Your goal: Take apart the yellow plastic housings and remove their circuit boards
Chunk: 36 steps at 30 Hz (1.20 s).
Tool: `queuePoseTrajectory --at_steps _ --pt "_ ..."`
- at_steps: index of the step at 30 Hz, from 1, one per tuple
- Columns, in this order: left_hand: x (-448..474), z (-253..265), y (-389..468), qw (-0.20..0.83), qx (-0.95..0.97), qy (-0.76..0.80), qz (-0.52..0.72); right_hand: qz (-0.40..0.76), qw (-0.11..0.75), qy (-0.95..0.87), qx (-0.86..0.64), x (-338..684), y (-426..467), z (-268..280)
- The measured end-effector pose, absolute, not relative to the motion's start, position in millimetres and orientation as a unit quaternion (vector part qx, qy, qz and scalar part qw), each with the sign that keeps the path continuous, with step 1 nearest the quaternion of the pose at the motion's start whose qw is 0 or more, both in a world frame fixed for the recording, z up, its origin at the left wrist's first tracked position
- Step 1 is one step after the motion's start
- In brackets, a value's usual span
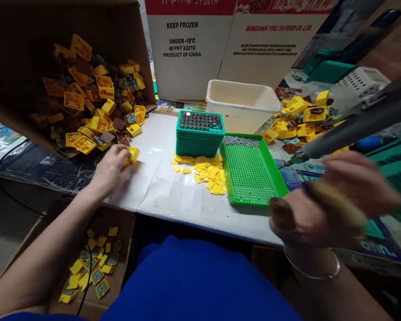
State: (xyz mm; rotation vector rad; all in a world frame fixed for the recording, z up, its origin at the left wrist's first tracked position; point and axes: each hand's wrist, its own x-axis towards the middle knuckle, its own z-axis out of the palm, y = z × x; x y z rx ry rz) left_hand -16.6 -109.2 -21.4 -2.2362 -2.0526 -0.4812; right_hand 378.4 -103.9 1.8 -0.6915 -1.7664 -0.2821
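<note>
Left of centre, our left hand pinches a yellow plastic housing, partly covering it. At lower right, our right hand blurs; we cannot tell whether it grips anything. The electric screwdriver above it runs off the right edge; the upper-left cardboard box is cut off.

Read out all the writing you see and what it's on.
"KEEP FROZEN": carton
"UNDER -18°C": carton
"40 PKT X227G": carton
"PRODUCT OF CHINA": carton
"DONGSHAN YINGJIA FOOD CO. LTD": carton
Small address lines: not fully legible
Red band lettering: cut off
Printed sheet at right: blurred
</note>
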Motion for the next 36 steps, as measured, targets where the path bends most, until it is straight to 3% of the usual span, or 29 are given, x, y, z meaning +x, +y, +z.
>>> queuePoseTrajectory --at_steps 4,8,11,14,19,23,25,28,33,36 --pt "16.2 -41.6 -168.6 -0.043 -0.807 -0.57 -0.149 -0.021 0.475 -0.862 -0.176 320.9 -116.7 5.3" --pt "28.7 -48.0 -203.7 -0.03 -0.829 -0.532 -0.168 0.098 0.265 -0.934 -0.217 259.2 -82.9 -9.8" --pt "27.7 -45.3 -208.7 -0.059 -0.825 -0.53 -0.188 0.109 0.097 -0.96 -0.24 215.5 -54.4 -24.0" --pt "24.7 -43.4 -207.6 -0.08 -0.823 -0.523 -0.206 0.1 0.021 -0.968 -0.227 187.7 -41.9 -29.8" --pt "23.4 -46.7 -205.9 -0.074 -0.827 -0.515 -0.215 0.112 -0.001 -0.955 -0.276 200.3 -55.3 -20.8" --pt "38.1 -52.0 -198.4 -0.065 -0.825 -0.509 -0.236 0.227 0.08 -0.906 -0.349 244.3 -82.2 -11.9" --pt "51.8 -55.7 -192.8 -0.063 -0.828 -0.501 -0.245 0.268 0.08 -0.873 -0.399 263.3 -94.9 -14.3" --pt "70.5 -61.3 -186.2 -0.068 -0.829 -0.489 -0.262 0.213 0.022 -0.856 -0.471 279.6 -108.2 -27.2" --pt "69.9 -64.0 -185.6 -0.11 -0.799 -0.505 -0.307 0.173 0.058 -0.877 -0.445 287.9 -116.9 -45.1" --pt "58.1 -62.3 -185.8 -0.087 -0.797 -0.534 -0.27 0.149 0.029 -0.885 -0.44 288.1 -119.3 -42.3"
